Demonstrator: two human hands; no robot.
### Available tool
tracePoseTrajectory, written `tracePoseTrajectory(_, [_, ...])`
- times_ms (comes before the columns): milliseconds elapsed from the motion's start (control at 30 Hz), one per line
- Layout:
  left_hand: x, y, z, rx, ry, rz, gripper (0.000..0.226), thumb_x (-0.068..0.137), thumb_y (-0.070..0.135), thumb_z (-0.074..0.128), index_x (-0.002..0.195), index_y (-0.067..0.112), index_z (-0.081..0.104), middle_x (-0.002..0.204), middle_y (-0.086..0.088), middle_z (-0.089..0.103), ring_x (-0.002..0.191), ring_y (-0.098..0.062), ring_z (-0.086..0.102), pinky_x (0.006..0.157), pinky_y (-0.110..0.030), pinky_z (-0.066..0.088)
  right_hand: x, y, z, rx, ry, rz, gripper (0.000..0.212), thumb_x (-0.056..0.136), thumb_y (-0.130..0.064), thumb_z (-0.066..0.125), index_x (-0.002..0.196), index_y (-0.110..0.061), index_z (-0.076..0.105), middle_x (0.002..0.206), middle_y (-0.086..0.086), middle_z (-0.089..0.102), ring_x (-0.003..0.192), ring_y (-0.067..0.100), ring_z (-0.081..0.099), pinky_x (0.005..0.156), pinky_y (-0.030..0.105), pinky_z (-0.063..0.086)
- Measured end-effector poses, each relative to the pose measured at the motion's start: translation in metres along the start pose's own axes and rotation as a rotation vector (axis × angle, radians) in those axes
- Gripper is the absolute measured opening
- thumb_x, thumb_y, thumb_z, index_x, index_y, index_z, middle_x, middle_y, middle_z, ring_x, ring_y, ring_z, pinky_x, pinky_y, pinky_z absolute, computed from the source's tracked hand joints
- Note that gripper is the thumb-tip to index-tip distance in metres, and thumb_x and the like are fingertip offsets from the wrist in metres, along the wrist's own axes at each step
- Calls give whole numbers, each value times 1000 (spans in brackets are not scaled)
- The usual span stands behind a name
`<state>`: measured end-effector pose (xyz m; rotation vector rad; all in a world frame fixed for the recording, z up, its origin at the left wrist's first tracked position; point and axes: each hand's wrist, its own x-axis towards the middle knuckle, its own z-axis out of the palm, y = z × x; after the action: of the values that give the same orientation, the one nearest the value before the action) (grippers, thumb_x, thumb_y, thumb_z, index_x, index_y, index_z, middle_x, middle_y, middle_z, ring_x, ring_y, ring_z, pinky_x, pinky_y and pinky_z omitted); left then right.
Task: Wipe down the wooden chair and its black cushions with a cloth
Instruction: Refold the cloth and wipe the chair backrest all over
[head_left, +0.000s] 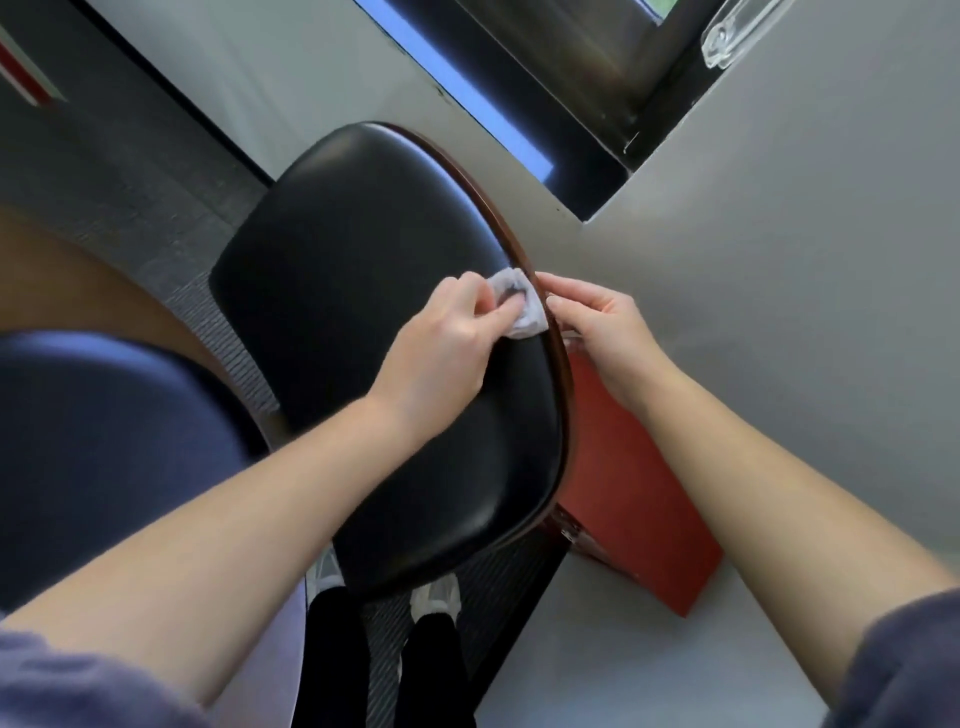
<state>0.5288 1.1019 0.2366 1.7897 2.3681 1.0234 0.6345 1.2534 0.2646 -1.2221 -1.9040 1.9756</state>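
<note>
There's the left hand (441, 332), fingers curled tight round a crumpled white cloth (519, 306) and pressing it onto the right edge of the glossy black padded cushion (363, 291). Just beside it, the right hand (608, 332) curls thumb and fingertips (560, 301) onto the thin brown curved wooden chair rim (560, 364), pinching it. A flat red box (639, 493) lies to the right, tucked behind the rim
</note>
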Motion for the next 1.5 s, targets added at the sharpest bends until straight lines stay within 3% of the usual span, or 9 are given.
tracePoseTrajectory(233, [60,-53,-11,100,68,-263,30,94,10,48,118,11,67,101,-20,54,90,-39,53,72,-51,51,0,7,2,-36,15,-17,29,96,-8,53,105,-28,72,94,1,72,82,18,58,70,26,48])
tracePoseTrajectory(400, [13,-17,-4,15,5,5,27,90,1,58,115,7,67,91,-17,54,77,-35,53,64,-44,50,-4,2,3,-24,-7,-9,28,97,-7,52,109,-24,70,86,2,69,64,11,50,53,15,42])
tracePoseTrajectory(500, [-22,10,5,-83,-32,72,32,89,-1,60,120,5,66,91,-14,55,76,-29,52,65,-36,49,-10,4,-1,-33,-2,5,30,97,-6,52,121,-16,66,104,8,73,84,15,68,76,31,57])
tracePoseTrajectory(600, [-48,32,13,-136,-80,143,37,89,-2,55,123,8,65,95,-11,57,79,-23,49,64,-28,46,-17,7,-5,-55,-4,34,31,94,-13,56,123,-18,66,112,16,71,101,31,64,99,52,48])
tracePoseTrajectory(933, [-64,38,16,-92,-180,405,33,91,-2,49,115,9,68,110,-9,62,81,-20,51,72,-30,48,-28,9,-8,-124,-29,20,32,100,-7,48,127,-20,60,66,-15,67,51,-1,53,53,16,45])
tracePoseTrajectory(1200, [-14,6,12,-30,42,58,33,89,-1,57,118,9,68,91,-15,57,76,-31,50,59,-39,49,-13,5,-6,-118,24,7,29,98,-8,47,109,-25,69,64,-14,64,54,0,49,56,17,38])
tracePoseTrajectory(1300, [20,-23,5,-23,114,-110,31,92,5,54,119,11,69,93,-17,56,81,-36,52,62,-46,51,-3,4,6,-282,67,-93,36,96,-16,48,130,-19,60,111,-3,69,91,-1,61,81,21,50])
tracePoseTrajectory(1367, [36,-44,2,-18,145,-200,31,95,12,52,121,13,68,97,-17,56,87,-36,53,70,-46,51,2,2,18,-476,42,-174,47,99,-17,46,146,-17,42,145,1,48,130,7,45,113,28,33])
tracePoseTrajectory(1500, [56,-80,-4,-38,187,-320,33,97,17,50,125,16,67,101,-16,55,94,-34,54,82,-42,49,14,-8,41,-728,-26,-268,57,102,-29,42,154,-27,18,155,-4,30,139,7,31,105,18,25])
